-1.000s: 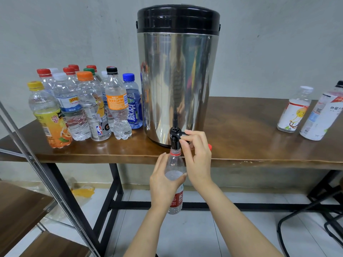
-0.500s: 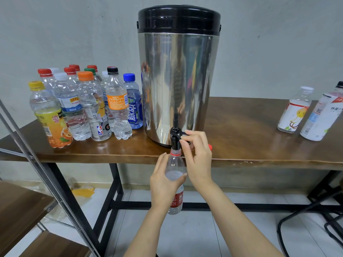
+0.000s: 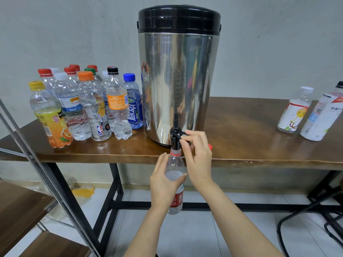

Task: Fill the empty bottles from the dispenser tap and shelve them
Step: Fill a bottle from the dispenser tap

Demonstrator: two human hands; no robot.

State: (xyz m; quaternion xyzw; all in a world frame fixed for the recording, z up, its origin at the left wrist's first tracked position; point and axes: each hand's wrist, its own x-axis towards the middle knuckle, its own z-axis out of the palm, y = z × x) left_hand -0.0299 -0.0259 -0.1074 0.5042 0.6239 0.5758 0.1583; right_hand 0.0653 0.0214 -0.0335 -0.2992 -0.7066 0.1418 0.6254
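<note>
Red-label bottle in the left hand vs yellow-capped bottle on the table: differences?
The red-label bottle is uncapped, gripped by the left hand under the tap; the yellow-capped bottle is capped and stands untouched on the table. Its label is yellow-orange, not red. Both are clear plastic, upright.

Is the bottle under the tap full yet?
Not full yet. The bottle, held under the tap by the left hand, shows a water line near the thumb; its neck above looks empty.

Tabletop [image 3: 246, 127]: bare between steel dispenser [image 3: 178, 80] and two right-hand bottles [image 3: 295, 112]; left side crowded by capped bottles [image 3: 83, 104].
</note>
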